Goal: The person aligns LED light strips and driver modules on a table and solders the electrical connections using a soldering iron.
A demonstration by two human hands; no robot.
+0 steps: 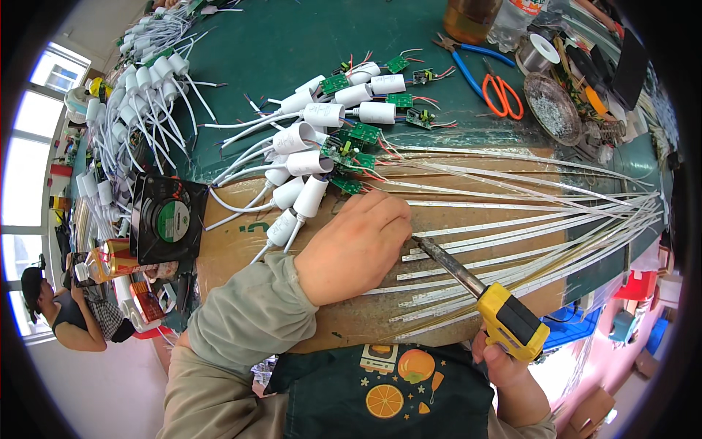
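My right hand (506, 364) grips a yellow and black soldering iron (515, 318), its metal barrel pointing up and left. The tip ends right beside the fingers of my left hand (358, 245), which are bent together in a pinch over the cardboard (351, 325). What they hold is hidden behind the hand. To the right fan out many narrow white LED strips (504, 252), their left ends close to my left hand. Just beyond it lie white cylindrical lamp holders (311, 196) with white cables, joined to small green circuit boards (362, 133) with red wires.
A black fan (170, 219) and a drink bottle (117, 260) stand at the left. Heaped farther back are more lamp holders (139, 95). Blue-handled pliers (468, 69), orange scissors (503, 96), a solder spool (540, 53) and a metal dish (553, 110) occupy the far right. Another person (69, 311) sits at left.
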